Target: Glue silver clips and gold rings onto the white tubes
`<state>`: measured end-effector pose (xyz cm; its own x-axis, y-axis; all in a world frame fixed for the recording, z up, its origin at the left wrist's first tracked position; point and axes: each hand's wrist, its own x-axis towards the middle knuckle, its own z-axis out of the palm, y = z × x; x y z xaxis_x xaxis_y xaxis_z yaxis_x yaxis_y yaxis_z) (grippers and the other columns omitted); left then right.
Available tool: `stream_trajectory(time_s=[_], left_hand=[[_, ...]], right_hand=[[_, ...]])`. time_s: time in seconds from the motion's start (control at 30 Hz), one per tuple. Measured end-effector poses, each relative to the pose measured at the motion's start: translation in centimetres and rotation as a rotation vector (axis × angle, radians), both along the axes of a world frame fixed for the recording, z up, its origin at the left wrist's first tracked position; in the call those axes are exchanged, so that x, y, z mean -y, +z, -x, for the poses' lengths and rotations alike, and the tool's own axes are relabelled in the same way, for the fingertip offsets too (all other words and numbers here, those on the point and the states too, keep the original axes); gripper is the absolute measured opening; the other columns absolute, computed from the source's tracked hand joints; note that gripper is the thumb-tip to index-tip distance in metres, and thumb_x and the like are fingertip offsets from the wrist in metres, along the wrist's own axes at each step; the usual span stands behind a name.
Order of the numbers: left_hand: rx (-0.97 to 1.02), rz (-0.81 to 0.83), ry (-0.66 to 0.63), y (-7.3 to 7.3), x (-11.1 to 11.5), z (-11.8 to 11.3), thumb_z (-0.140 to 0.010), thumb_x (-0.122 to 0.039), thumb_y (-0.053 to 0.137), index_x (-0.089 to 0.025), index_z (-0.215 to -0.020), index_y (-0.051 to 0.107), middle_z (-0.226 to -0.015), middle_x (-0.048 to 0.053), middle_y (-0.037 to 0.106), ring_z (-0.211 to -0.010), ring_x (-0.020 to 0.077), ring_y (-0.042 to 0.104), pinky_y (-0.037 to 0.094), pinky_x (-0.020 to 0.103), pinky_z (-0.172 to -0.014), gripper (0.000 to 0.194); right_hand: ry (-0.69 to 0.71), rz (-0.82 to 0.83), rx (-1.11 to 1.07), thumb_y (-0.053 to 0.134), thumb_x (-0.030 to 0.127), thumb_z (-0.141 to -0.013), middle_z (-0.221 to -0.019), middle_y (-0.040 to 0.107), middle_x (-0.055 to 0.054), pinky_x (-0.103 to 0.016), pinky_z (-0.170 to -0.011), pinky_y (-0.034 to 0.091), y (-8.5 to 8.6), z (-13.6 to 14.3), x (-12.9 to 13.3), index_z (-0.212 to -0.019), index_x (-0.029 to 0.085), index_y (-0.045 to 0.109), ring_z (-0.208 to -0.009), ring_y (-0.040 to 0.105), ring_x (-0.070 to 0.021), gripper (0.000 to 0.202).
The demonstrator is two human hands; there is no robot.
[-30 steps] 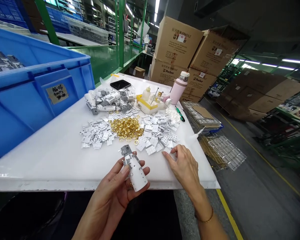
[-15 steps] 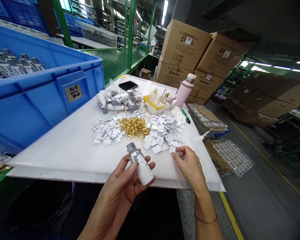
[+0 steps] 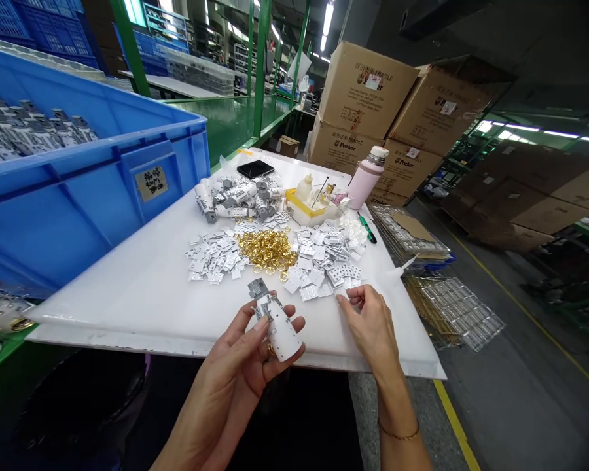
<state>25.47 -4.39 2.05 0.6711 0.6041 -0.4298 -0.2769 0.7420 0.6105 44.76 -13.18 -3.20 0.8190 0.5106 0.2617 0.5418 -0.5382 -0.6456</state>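
Observation:
A white cylindrical part (image 3: pixel 283 335) with a grey end piece is held in my left hand (image 3: pixel 248 353), its fingers wrapped round it above the table's front edge. My right hand (image 3: pixel 373 327) is at the near right edge of a pile of flat white pieces (image 3: pixel 319 252); thumb and forefinger are pinched together, and what lies between them is too small to make out. Left of that pile lie gold rings (image 3: pixel 269 248), with a second pile of small white pieces (image 3: pixel 216 255) beyond them on the left.
Cylindrical assemblies (image 3: pixel 238 196) and a phone (image 3: pixel 255 169) lie farther back. A yellow-rimmed tray (image 3: pixel 304 212) stands by a pink bottle (image 3: pixel 366 180) and green pen (image 3: pixel 367 229). A blue crate (image 3: pixel 93 176) is at left, cartons (image 3: pixel 366 91) behind.
The white piece that showed at my right fingertips is now mostly hidden there. My left hand still holds the cylindrical part in nearly the same place. The view has shifted slightly.

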Motion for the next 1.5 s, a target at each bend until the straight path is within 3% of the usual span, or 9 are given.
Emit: stream_trajectory(time_s=[0.13, 0.23, 0.33, 0.43, 0.53, 0.6, 0.77, 1.03, 1.5], left_hand=[[-0.036, 0.027, -0.056, 0.1, -0.4, 0.2, -0.093, -0.018, 0.055, -0.014, -0.114, 0.059, -0.126, 0.016, 0.068, -0.110, 0.0329, 0.067, 0.064, 0.034, -0.072, 0.022], [-0.040, 0.069, -0.127, 0.0, -0.4, 0.0, -0.093, -0.019, 0.056, -0.011, -0.113, 0.059, -0.124, 0.019, 0.068, -0.106, 0.0333, 0.069, 0.065, 0.031, -0.067, 0.022], [-0.002, 0.112, -0.161, -0.1, -0.2, -0.3, -0.094, -0.021, 0.054, -0.008, -0.113, 0.060, -0.121, 0.020, 0.069, -0.102, 0.0314, 0.070, 0.064, 0.028, -0.063, 0.024], [0.048, 0.126, -0.188, -0.1, 0.1, -0.4, -0.094, -0.021, 0.053, -0.009, -0.111, 0.064, -0.106, 0.016, 0.074, -0.091, 0.0240, 0.073, 0.063, 0.025, -0.058, 0.023], [0.104, 0.135, -0.199, 0.2, 0.2, -0.3, -0.093, -0.019, 0.055, -0.012, -0.106, 0.068, -0.085, 0.007, 0.074, -0.070, 0.0146, 0.071, 0.062, 0.022, -0.052, 0.020], [0.114, 0.146, -0.193, 0.3, 0.1, -0.2, -0.093, -0.019, 0.056, -0.013, -0.104, 0.069, -0.081, 0.005, 0.073, -0.066, 0.0123, 0.068, 0.061, 0.021, -0.049, 0.018], [0.118, 0.177, -0.223, 0.4, -0.1, -0.1, -0.092, -0.020, 0.058, -0.012, -0.103, 0.070, -0.083, 0.006, 0.073, -0.061, 0.0103, 0.066, 0.060, 0.019, -0.046, 0.018], [0.110, 0.199, -0.245, 0.4, 0.0, -0.3, -0.092, -0.020, 0.058, -0.010, -0.102, 0.070, -0.066, 0.003, 0.069, -0.053, 0.0106, 0.066, 0.057, 0.017, -0.043, 0.019], [0.121, 0.218, -0.264, 0.3, -0.1, -0.5, -0.090, -0.024, 0.061, -0.011, -0.102, 0.070, -0.074, 0.002, 0.067, -0.058, 0.0105, 0.065, 0.057, 0.015, -0.043, 0.020]], right_hand=[[0.117, -0.214, -0.070, 0.057, 0.043, -0.086, -0.081, 0.065, -0.004, -0.032, -0.066, 0.049, 0.4, 0.1, 1.2, -0.092, 0.017, 0.062, -0.072, 0.060, -0.0183, 0.027], [0.190, -0.345, -0.086, 0.061, 0.039, -0.089, -0.083, 0.066, -0.001, -0.026, -0.065, 0.052, 2.1, 1.6, 2.0, -0.103, 0.019, 0.064, -0.071, 0.063, -0.0141, 0.025], [0.411, -0.415, -0.069, 0.063, 0.023, -0.090, -0.090, 0.066, 0.001, -0.022, -0.070, 0.053, 4.2, 3.9, 2.2, -0.105, 0.023, 0.065, -0.076, 0.065, -0.0106, 0.016], [0.643, -0.448, 0.075, 0.059, 0.006, -0.089, -0.096, 0.066, -0.001, -0.021, -0.077, 0.053, 5.4, 5.6, 1.8, -0.105, 0.020, 0.064, -0.088, 0.064, -0.0107, 0.022], [0.773, -0.446, 0.216, 0.056, -0.002, -0.086, -0.094, 0.066, -0.004, -0.022, -0.078, 0.052, 5.8, 6.1, 1.5, -0.106, 0.014, 0.064, -0.091, 0.062, -0.0116, 0.026], [0.838, -0.420, 0.238, 0.056, -0.004, -0.086, -0.092, 0.065, -0.006, -0.022, -0.077, 0.052, 5.9, 6.1, 1.4, -0.105, 0.011, 0.065, -0.090, 0.061, -0.0121, 0.026], [0.927, -0.352, 0.243, 0.055, -0.003, -0.087, -0.093, 0.064, -0.008, -0.024, -0.077, 0.052, 6.3, 5.6, 1.3, -0.106, 0.008, 0.066, -0.089, 0.059, -0.0132, 0.024], [1.013, -0.342, 0.309, 0.054, -0.006, -0.086, -0.092, 0.065, -0.010, -0.025, -0.072, 0.053, 7.0, 5.1, 1.4, -0.106, 0.004, 0.066, -0.086, 0.058, -0.0141, 0.026], [1.124, -0.282, 0.393, 0.051, -0.006, -0.087, -0.099, 0.067, -0.012, -0.029, -0.080, 0.053, 7.2, 4.2, 1.6, -0.112, 0.004, 0.063, -0.093, 0.059, -0.0170, 0.030]])
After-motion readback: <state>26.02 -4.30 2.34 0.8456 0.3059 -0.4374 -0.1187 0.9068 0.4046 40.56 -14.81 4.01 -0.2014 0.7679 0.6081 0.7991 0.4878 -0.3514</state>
